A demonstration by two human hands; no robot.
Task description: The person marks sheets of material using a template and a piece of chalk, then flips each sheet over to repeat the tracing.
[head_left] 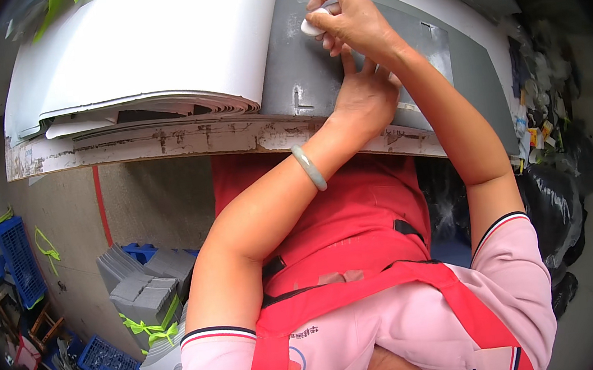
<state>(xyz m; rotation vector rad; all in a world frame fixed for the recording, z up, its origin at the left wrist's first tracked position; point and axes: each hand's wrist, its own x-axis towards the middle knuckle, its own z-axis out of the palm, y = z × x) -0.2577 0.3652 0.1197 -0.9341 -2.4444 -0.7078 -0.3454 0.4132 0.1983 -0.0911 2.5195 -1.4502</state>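
Observation:
My right hand (355, 23) is closed in a pinch around a small white rounded piece (314, 23), possibly chalk or wax. It hovers over or touches the upper part of a dark grey sheet (284, 70); the exact contact cannot be made out. Lying on that sheet just below is my left hand (368, 98), its fingers stretched out and partly hidden by the right hand and forearm. Whitish marks surround L-shaped corner cuts (300, 100) in the sheet.
A thick stack of large white sheets (152, 48) covers the left of the worn-edged table (197, 137). Bundled grey pieces (142, 295) stand on the floor at lower left, near blue plastic crates (21, 257). Black bags (555, 208) sit at the right.

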